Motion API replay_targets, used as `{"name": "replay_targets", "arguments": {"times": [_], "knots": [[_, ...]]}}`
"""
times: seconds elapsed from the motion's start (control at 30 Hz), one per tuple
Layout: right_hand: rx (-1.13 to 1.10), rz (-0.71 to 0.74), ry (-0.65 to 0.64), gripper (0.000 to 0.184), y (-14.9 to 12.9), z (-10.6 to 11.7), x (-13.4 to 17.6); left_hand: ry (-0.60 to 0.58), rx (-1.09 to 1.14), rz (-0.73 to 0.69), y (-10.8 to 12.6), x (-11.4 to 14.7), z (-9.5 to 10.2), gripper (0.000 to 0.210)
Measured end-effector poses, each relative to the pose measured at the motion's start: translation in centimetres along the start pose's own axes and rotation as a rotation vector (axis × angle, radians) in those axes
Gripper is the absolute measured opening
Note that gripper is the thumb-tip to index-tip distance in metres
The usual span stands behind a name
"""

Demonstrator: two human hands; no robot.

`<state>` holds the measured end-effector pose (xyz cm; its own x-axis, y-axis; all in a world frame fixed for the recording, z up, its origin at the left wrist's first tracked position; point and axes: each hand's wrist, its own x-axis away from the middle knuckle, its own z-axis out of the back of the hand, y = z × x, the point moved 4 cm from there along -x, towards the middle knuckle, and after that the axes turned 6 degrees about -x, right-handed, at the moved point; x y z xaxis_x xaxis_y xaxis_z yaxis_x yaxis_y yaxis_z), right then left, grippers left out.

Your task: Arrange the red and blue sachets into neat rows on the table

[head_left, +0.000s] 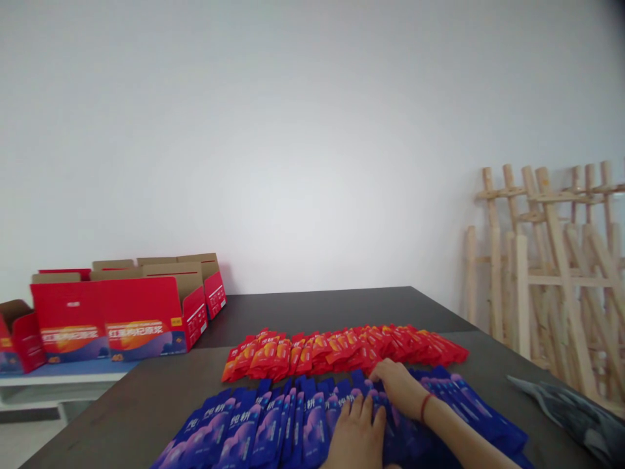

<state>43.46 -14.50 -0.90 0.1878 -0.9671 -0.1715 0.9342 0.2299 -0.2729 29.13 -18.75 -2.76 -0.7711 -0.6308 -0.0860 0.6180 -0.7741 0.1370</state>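
Observation:
A row of overlapping blue sachets [273,423] lies across the near part of the dark table [322,309]. Behind it lies a row of red-and-orange sachets [342,352]. My left hand [359,435] rests flat on the blue sachets, fingers slightly spread. My right hand [398,384], with a red string at the wrist, lies further out on the blue row. Its fingertips curl at the sachets' far ends, close to the red row. Whether it pinches a sachet is not visible.
Open red cartons [117,319] stand on a lower white surface at the left, beside the table. Wooden frames [547,260] lean against the wall at the right. A grey object [566,407] lies on the table's right edge.

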Motion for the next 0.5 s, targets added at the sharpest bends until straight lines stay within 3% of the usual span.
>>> {"name": "replay_targets", "arguments": {"times": [0.1, 0.27, 0.4, 0.5], "knots": [[-0.027, 0.042, 0.002, 0.032, -0.5, 0.4, 0.6, 0.042, -0.029, -0.003, -0.5, -0.5, -1.7, 0.048], [-0.012, 0.057, 0.013, 0.041, -1.0, 0.4, 0.1, 0.125, -0.082, -0.071, -0.6, -0.8, -3.8, 0.047], [-0.015, 0.028, 0.017, 0.042, -1.4, 1.0, -0.5, 0.235, -0.129, -0.250, 0.2, -0.5, -3.1, 0.046], [-0.009, -0.039, 0.201, 0.044, -1.0, 2.3, 0.7, 0.288, -0.149, -0.391, 1.5, -0.4, -2.3, 0.035]]}}
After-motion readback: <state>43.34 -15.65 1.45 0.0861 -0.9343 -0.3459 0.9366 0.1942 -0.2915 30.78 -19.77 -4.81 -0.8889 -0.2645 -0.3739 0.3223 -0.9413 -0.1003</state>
